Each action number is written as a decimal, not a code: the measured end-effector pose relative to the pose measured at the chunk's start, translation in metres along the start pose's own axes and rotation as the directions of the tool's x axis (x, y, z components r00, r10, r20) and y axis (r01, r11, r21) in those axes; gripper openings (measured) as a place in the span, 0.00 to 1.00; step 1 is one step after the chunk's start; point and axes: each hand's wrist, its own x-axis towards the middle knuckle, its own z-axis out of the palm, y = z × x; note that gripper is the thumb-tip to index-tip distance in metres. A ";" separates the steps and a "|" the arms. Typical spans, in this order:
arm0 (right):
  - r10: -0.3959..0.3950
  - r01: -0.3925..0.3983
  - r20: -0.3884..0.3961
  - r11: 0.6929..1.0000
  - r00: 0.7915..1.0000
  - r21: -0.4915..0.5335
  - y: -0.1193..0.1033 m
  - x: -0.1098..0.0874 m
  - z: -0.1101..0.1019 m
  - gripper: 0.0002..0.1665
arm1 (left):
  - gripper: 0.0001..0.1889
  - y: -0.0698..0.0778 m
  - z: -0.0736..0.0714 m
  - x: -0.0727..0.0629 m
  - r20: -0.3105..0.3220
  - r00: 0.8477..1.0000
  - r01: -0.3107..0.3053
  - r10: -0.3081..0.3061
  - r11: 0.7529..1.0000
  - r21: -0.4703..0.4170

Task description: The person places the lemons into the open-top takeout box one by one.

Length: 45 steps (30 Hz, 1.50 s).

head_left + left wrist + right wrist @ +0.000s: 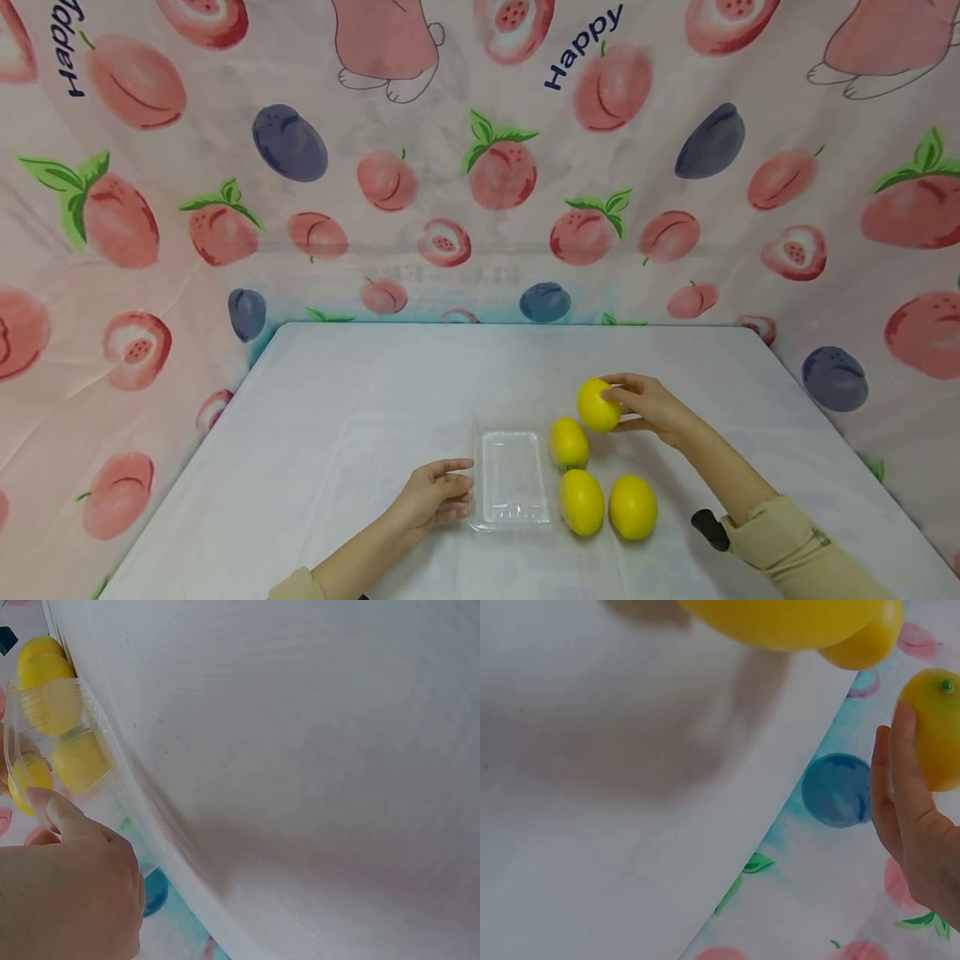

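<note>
My right hand (648, 407) grips a yellow lemon (599, 405) between thumb and fingers, behind the other lemons. In the right wrist view that lemon (937, 727) shows a small green stem end. A clear plastic box (513, 479) lies on the table, its inside showing only its bare bottom. At the box's left edge, my left hand (435, 496) pinches the rim. Three more lemons rest right of the box: a back one (570, 443), a front one (582, 502) close to the box wall, and another (633, 507) further right.
A white cloth covers the table (360, 400). Behind and beside it hangs a pink curtain (442, 158) printed with fruit. A dark object (709, 530) sits at the right sleeve (780, 542).
</note>
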 end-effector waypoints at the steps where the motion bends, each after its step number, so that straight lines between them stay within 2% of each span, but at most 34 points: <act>1: 0.000 0.000 -0.001 1.000 1.000 0.005 -0.002 0.000 0.001 0.34 | 0.25 0.000 0.000 0.000 -0.001 1.000 0.002 -0.002 1.000 0.000; 10: -0.009 0.008 0.009 0.999 1.000 0.045 -0.016 -0.002 0.015 0.34 | 0.25 -0.001 0.000 0.002 -0.008 1.000 0.008 -0.008 1.000 0.005; 24: -0.010 0.008 0.047 0.999 0.999 0.047 -0.030 -0.002 0.043 0.31 | 0.25 0.002 0.001 0.000 0.005 1.000 0.015 -0.015 1.000 0.006; 34: 0.020 -0.021 0.036 0.999 0.999 0.036 -0.035 0.003 0.067 0.28 | 0.25 0.001 0.000 -0.001 0.008 1.000 0.020 -0.020 1.000 -0.004; 45: 0.007 -0.008 0.035 0.998 0.999 0.055 -0.041 0.006 0.096 0.25 | 0.24 0.003 -0.001 -0.001 -0.026 0.999 0.033 -0.033 0.999 0.027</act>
